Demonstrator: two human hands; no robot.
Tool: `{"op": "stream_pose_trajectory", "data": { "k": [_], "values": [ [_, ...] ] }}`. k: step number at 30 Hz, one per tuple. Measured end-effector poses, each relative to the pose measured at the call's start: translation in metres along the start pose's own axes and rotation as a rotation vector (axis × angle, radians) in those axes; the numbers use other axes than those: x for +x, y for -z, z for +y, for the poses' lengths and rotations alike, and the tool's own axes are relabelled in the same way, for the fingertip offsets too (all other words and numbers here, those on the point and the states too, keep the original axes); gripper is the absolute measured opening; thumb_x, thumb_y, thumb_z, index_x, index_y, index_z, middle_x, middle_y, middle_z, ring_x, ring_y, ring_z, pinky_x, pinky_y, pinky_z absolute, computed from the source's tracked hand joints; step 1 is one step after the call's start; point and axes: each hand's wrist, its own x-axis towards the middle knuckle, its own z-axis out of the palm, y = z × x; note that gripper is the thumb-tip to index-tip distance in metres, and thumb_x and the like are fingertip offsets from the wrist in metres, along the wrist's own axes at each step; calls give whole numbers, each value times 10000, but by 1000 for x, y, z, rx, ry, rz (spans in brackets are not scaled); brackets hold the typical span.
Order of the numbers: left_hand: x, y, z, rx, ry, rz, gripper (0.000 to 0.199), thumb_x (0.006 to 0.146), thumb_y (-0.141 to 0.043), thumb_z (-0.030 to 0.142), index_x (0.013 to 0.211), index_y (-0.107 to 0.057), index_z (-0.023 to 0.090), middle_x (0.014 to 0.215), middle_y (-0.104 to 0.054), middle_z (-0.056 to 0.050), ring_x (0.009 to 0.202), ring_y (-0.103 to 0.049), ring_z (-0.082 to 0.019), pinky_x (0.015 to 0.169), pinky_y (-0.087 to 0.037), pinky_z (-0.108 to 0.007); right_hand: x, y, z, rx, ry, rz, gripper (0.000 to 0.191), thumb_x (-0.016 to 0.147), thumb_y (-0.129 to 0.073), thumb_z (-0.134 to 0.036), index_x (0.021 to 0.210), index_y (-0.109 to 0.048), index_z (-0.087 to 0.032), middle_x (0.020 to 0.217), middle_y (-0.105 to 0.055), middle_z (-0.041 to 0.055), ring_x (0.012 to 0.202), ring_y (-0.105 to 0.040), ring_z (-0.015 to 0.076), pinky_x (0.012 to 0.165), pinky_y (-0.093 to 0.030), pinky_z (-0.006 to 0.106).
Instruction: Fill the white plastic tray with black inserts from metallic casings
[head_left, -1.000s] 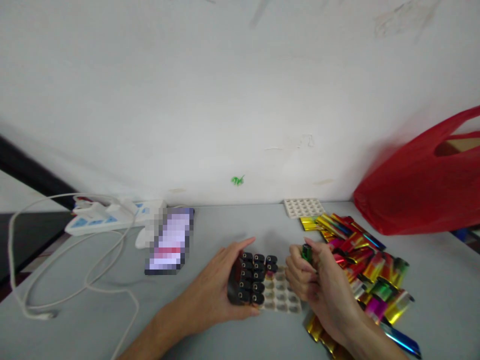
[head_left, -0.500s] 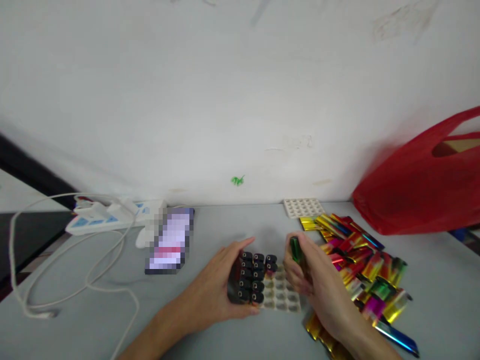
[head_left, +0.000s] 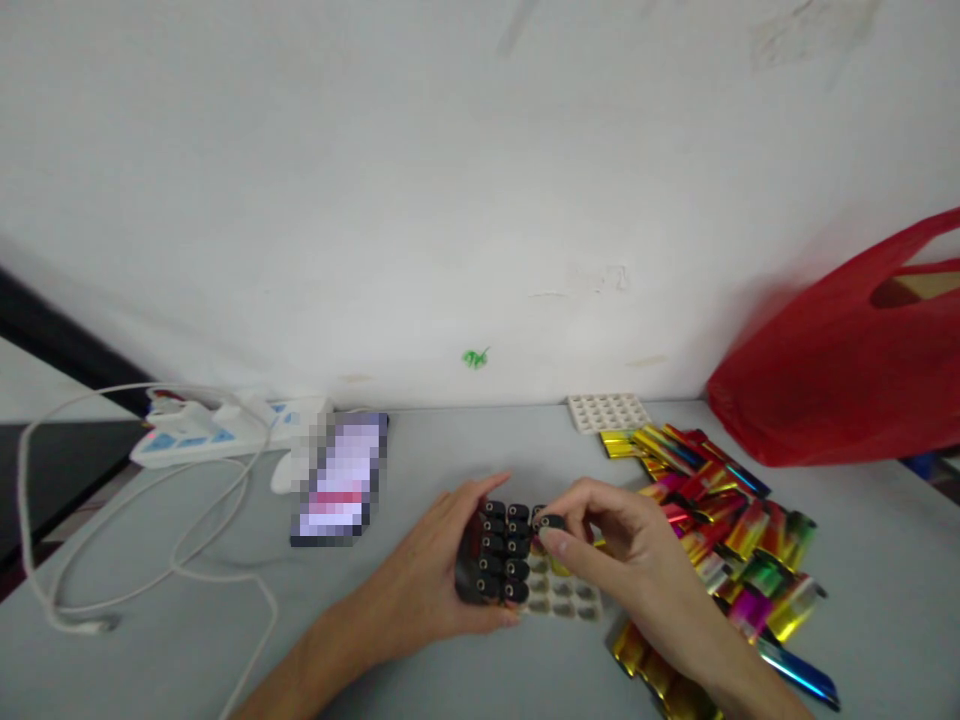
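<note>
A pale tray (head_left: pixel 564 598) with rows of round cavities lies on the grey table. Black-topped pieces (head_left: pixel 515 547) stand upright in its left columns. My left hand (head_left: pixel 431 560) curves around the left side of these pieces, thumb and fingers wrapped about the group. At the tray's upper part, my right hand (head_left: pixel 622 545) pinches a black-topped piece (head_left: pixel 553 522) between thumb and fingers; its lower body is mostly hidden. Right of the tray lies a heap of shiny coloured pieces (head_left: pixel 750 530) in red, gold, green and blue.
A second pale tray (head_left: pixel 607 412) lies by the wall. On the right stands a red bag (head_left: pixel 847 370). To the left are a phone (head_left: pixel 345 480), a white power strip (head_left: pixel 240 430) and a looped white cable (head_left: pixel 176 570).
My right hand has turned and moved left over the tray. The green piece it gripped upright is no longer visible; a black top now shows at its fingertips. My left hand stays put.
</note>
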Motion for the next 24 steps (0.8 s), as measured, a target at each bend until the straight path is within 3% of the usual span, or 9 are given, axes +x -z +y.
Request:
{"op": "stream_pose_trajectory", "data": {
  "k": [11,17,24],
  "values": [
    [2,1,-1,-15,-5,-11,1190,772,-1036,422,1725,-324,379,1605,-588,-95,1403,-622,-370,1204,-512,-503,-2,-3,-3,-233,136,-17,67,918,-843,-321,947,-833,-261,739,-683,-13,695,-623,194,692,-474,351],
    [2,2,3,-27,-1,-21,1173,786,-1026,421,1726,-327,365,1640,-564,-112,1435,-609,-382,1238,-491,-530,-2,3,0,-333,269,7,16,947,-827,-269,962,-819,-270,756,-707,-14,692,-650,195,701,-483,364],
    [1,1,0,-6,-10,-11,1170,795,-1017,440,1730,-318,375,1616,-578,-112,1418,-612,-390,1212,-506,-530,-1,2,-1,-329,315,-39,56,944,-855,-272,986,-820,-283,758,-715,-15,728,-677,207,728,-490,372]
  ]
}}
